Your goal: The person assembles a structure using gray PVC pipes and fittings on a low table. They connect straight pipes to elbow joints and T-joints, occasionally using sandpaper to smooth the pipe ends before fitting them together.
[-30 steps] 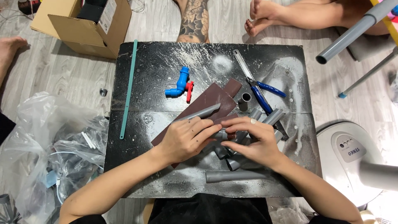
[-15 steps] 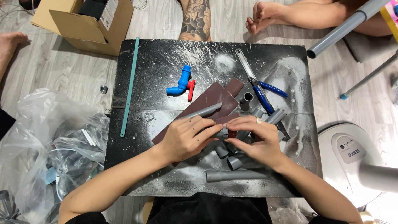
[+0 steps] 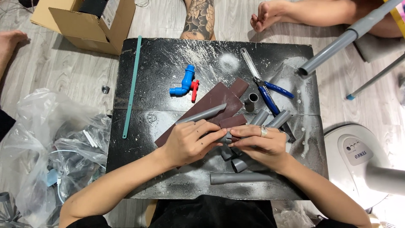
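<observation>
Brown cardboard box [image 3: 86,25] — top left — white label [image 3: 110,8].

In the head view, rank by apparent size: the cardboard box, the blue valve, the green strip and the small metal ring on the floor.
1. Cardboard box, cut off by the frame
2. Green strip, long but thin
3. Blue valve
4. Small metal ring

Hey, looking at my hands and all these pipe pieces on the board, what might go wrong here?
1. The left hand and right hand pinch one small grey pipe piece between them; it could slip out.
2. Short pipe offcuts lie loose under the right hand and may roll if nudged.
3. The blue-handled pliers lie close beyond the right hand; a reach could catch them.
</observation>
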